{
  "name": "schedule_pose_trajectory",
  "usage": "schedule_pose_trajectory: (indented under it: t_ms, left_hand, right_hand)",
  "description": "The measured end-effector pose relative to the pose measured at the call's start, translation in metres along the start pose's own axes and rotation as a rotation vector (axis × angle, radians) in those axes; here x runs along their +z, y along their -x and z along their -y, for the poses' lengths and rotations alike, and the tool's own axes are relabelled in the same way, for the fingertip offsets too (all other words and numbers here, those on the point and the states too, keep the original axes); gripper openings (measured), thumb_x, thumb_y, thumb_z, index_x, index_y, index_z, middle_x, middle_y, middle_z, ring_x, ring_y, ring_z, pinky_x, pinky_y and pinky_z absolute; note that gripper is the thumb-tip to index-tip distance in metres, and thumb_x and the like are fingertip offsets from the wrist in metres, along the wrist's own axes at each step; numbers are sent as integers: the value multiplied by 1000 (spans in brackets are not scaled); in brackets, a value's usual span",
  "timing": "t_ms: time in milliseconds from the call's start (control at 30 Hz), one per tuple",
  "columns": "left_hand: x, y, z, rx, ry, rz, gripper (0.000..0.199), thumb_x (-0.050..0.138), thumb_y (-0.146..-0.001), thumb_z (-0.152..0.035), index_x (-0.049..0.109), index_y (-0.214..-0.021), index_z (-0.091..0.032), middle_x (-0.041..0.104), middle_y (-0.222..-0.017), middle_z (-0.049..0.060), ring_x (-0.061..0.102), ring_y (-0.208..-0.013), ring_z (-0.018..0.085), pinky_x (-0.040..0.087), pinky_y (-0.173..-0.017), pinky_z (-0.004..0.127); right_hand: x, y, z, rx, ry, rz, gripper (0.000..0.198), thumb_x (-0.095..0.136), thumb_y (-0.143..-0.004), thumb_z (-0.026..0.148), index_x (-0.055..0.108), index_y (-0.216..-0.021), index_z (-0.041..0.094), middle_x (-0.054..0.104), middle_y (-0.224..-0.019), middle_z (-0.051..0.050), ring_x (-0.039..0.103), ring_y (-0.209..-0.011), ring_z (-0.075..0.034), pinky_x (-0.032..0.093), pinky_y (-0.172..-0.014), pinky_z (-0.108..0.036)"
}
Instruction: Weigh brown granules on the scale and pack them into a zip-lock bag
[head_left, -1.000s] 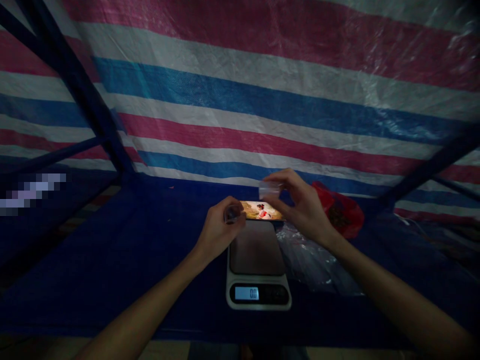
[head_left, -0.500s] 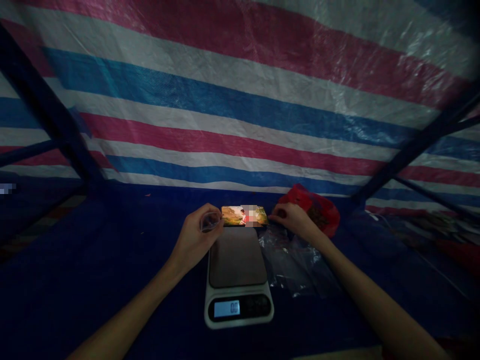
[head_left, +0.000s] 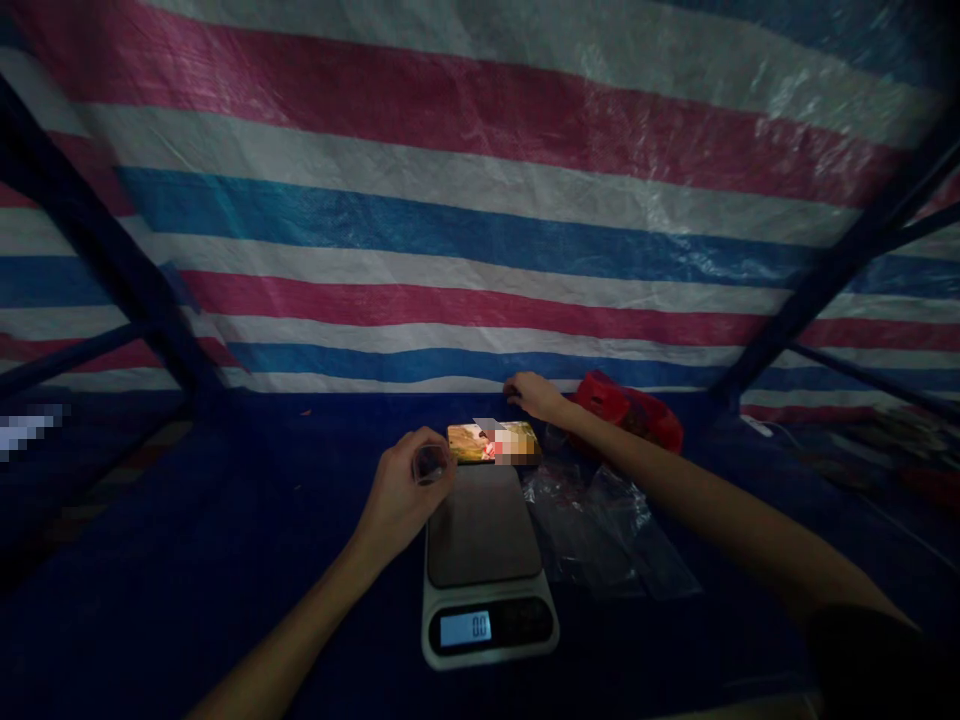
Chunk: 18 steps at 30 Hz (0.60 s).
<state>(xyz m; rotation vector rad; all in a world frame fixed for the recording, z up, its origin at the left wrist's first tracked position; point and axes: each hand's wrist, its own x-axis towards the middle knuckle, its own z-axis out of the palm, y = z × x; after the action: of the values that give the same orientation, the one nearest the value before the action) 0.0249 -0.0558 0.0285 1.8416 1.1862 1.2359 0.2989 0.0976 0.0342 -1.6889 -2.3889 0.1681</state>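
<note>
My left hand (head_left: 409,490) is curled round a small clear plastic cup (head_left: 430,462), just left of a lit smartphone (head_left: 491,441). The phone lies sideways behind a white kitchen scale (head_left: 491,655), whose display reads 0.0 and whose dark metal plate bears nothing. Beyond the phone, close to the striped sheet, my right hand (head_left: 536,393) has its fingers curled downward. Whatever is between those fingers is too small and dark to make out. A red plastic bag (head_left: 604,400) with brownish contents sits by my right wrist, partly behind the forearm.
Clear plastic bags (head_left: 592,530) lie flat right of the scale. The blue tabletop (head_left: 187,560) runs back to a striped tarpaulin sheet (head_left: 465,220). Dark frame bars slant down at left and right. At the far right sits a small white object (head_left: 756,426) with a cord.
My right hand has moved from the phone's right end to behind it, farther back and left. My left hand still holds the cup. The camera view has shifted slightly.
</note>
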Motion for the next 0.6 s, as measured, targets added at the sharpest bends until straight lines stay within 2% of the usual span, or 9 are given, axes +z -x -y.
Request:
schedule_pose_trajectory:
  t_ms: [133, 200, 300, 367, 400, 500, 600]
  left_hand:
    - [1, -1, -1, -14, 5, -9, 4, 68, -84, -22, 66, -86, -20, 68, -82, -1, 64, -75, 16, 48, -71, 28]
    - [1, 0, -2, -23, 20, -5, 4, 68, -84, -21, 66, -86, -20, 68, -83, 0, 64, -76, 16, 48, -71, 28]
    - [2, 1, -3, -34, 55, -9, 5, 69, -83, -21, 66, -87, -20, 69, -84, 0, 65, -78, 16, 49, -72, 27]
    - [2, 2, -3, -37, 79, -17, 6, 70, -82, -21, 67, -87, -19, 69, -84, 0, 65, -78, 16, 49, -72, 27]
    - [2, 2, -3, -36, 91, -22, 6, 70, -82, -21, 67, -87, -19, 68, -84, 0, 64, -78, 16, 49, -72, 27]
    - [1, 0, -3, -25, 126, -22, 12, 70, -80, -20, 69, -92, -17, 70, -86, 1, 65, -78, 17, 49, -73, 28]
    - [-2, -3, -5, -13, 168, 10, 17, 70, -81, -21, 71, -98, -16, 74, -91, 3, 67, -83, 18, 50, -76, 28]
  right_hand:
    - [-10, 3, 16, -72, -84, 6, 19, 64, -83, 0, 75, -76, 13, 76, -80, -9, 70, -77, -20, 48, -75, -29]
    - [-20, 10, 33, -127, -147, -8, 14, 66, -86, 5, 76, -81, 14, 76, -81, -7, 69, -77, -18, 48, -73, -28]
    - [-38, 29, 70, -234, -310, -61, 9, 69, -93, 23, 76, -95, 17, 76, -89, -4, 70, -80, -16, 51, -74, -27]
    - [-47, 45, 97, -375, -598, -121, 10, 75, -90, 27, 75, -94, 17, 75, -88, -3, 69, -79, -16, 52, -74, -28]
    - [-49, 52, 110, -443, -671, -138, 10, 76, -90, 27, 75, -92, 18, 74, -88, -3, 68, -78, -15, 52, -73, -28]
    - [-51, 66, 140, -620, -698, -98, 8, 78, -90, 25, 75, -93, 19, 73, -91, -2, 66, -80, -14, 51, -74, -28]
    - [-49, 71, 151, -716, -649, -71, 7, 75, -94, 24, 75, -99, 19, 73, -93, -3, 66, -86, -16, 52, -81, -31]
